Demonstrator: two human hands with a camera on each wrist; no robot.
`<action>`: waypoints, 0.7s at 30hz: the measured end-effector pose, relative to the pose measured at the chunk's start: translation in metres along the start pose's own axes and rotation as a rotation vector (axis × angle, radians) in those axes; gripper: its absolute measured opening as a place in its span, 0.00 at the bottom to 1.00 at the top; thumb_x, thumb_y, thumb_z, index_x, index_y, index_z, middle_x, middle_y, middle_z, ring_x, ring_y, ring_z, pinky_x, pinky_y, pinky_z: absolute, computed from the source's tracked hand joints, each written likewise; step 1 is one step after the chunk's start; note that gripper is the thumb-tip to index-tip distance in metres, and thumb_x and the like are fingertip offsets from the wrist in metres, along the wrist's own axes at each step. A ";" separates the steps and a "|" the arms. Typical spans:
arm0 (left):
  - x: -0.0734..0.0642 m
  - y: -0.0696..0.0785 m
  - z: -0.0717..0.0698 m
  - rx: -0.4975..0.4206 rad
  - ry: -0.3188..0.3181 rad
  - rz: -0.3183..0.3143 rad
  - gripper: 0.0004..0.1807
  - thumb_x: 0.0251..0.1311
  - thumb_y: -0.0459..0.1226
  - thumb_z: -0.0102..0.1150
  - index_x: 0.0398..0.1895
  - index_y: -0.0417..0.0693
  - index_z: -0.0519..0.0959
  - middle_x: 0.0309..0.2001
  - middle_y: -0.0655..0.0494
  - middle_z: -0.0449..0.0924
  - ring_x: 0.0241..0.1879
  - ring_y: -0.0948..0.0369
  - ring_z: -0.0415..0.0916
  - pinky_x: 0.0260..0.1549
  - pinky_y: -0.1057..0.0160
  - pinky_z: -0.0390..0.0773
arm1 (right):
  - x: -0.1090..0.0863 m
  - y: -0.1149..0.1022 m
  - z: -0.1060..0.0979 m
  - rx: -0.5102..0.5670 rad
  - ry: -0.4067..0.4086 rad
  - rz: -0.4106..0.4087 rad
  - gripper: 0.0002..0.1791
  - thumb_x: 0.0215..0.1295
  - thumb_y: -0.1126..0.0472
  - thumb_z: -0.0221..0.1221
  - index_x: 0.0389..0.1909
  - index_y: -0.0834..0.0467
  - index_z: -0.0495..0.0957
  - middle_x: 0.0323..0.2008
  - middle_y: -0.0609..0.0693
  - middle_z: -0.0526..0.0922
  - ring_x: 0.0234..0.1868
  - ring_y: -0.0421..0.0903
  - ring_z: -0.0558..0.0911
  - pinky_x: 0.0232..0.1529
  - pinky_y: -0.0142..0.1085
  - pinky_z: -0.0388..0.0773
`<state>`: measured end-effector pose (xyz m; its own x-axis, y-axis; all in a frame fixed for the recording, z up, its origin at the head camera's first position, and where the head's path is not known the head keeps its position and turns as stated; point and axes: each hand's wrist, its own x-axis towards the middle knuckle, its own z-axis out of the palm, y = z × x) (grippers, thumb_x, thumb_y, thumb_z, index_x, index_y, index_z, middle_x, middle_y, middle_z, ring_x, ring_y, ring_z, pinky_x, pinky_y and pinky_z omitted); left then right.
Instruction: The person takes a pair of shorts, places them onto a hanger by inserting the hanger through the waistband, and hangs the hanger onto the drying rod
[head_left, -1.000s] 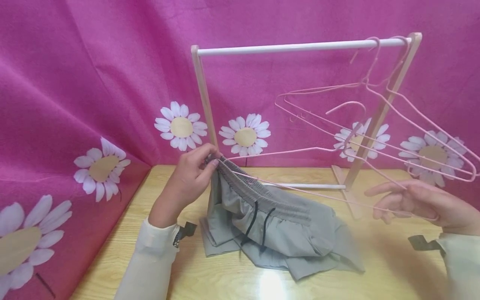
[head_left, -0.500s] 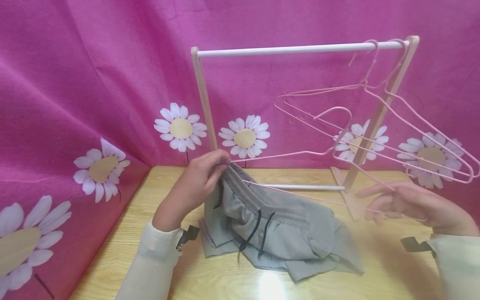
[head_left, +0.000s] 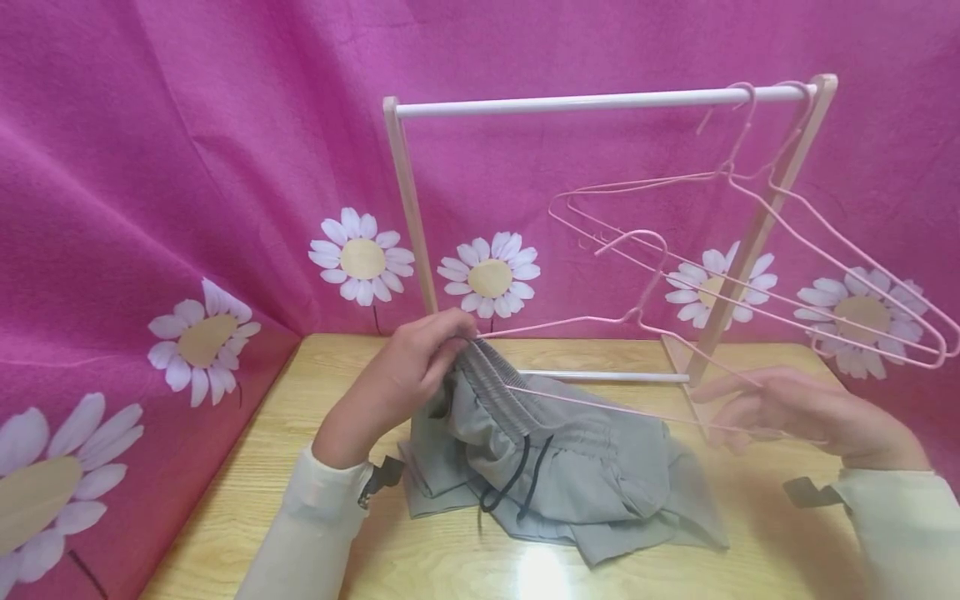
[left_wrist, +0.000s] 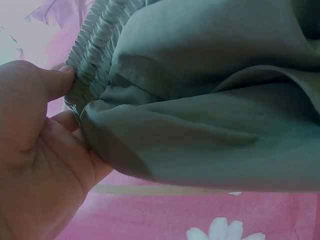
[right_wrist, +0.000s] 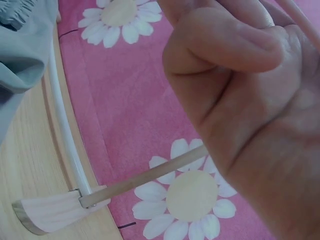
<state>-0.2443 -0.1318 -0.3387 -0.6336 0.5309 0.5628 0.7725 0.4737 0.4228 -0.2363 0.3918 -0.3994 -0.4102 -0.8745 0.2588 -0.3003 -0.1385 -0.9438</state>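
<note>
Grey drawstring pants (head_left: 600,483) lie bunched on the table, the left end of their gathered waistband lifted. My left hand (head_left: 397,375) pinches that end; in the left wrist view the thumb presses on the elastic waistband (left_wrist: 92,55) with fingers behind it. A pink clothes hanger (head_left: 639,315) has its left end inside the waistband, its tip hidden by cloth and my left hand. At the hanger's right end, my right hand (head_left: 817,417) holds the wire. In the right wrist view, the right thumb is bent, and a piece of the hanger (right_wrist: 300,22) passes at upper right.
Behind the pants stands a clothes rack with a white top rail (head_left: 562,104) and wooden posts. Two more pink hangers (head_left: 731,171) hang at its right end, above my right hand. A pink daisy-print cloth (head_left: 225,125) backs the wooden table (head_left: 270,475).
The hanger and my right hand have moved left, pushing the hanger deeper into the waistband. My left hand has shifted slightly right and down, still pinching the waistband.
</note>
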 end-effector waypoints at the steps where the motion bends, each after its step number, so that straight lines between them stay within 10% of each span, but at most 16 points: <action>1: 0.000 0.000 0.000 0.000 -0.002 0.004 0.07 0.77 0.31 0.61 0.53 0.47 0.81 0.46 0.55 0.85 0.46 0.61 0.81 0.56 0.57 0.87 | 0.002 0.000 0.000 0.019 0.004 0.010 0.35 0.81 0.72 0.13 0.77 0.81 0.57 0.71 0.72 0.76 0.65 0.59 0.85 0.68 0.45 0.82; 12: 0.000 0.003 0.005 0.004 -0.035 -0.011 0.09 0.77 0.32 0.62 0.56 0.47 0.81 0.48 0.56 0.85 0.48 0.61 0.81 0.59 0.58 0.86 | 0.017 0.007 0.004 0.078 -0.011 -0.003 0.34 0.82 0.71 0.13 0.77 0.82 0.56 0.60 0.73 0.84 0.60 0.59 0.88 0.70 0.47 0.81; 21: 0.001 0.003 0.010 -0.006 -0.029 0.023 0.09 0.77 0.31 0.61 0.55 0.45 0.80 0.49 0.56 0.84 0.49 0.61 0.80 0.60 0.59 0.85 | 0.027 0.003 0.009 0.152 0.067 0.198 0.33 0.88 0.64 0.19 0.79 0.72 0.61 0.60 0.78 0.81 0.65 0.62 0.86 0.74 0.42 0.78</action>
<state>-0.2430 -0.1225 -0.3435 -0.6164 0.5622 0.5514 0.7872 0.4570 0.4142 -0.2407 0.3637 -0.3969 -0.5055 -0.8596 0.0746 -0.0777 -0.0408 -0.9961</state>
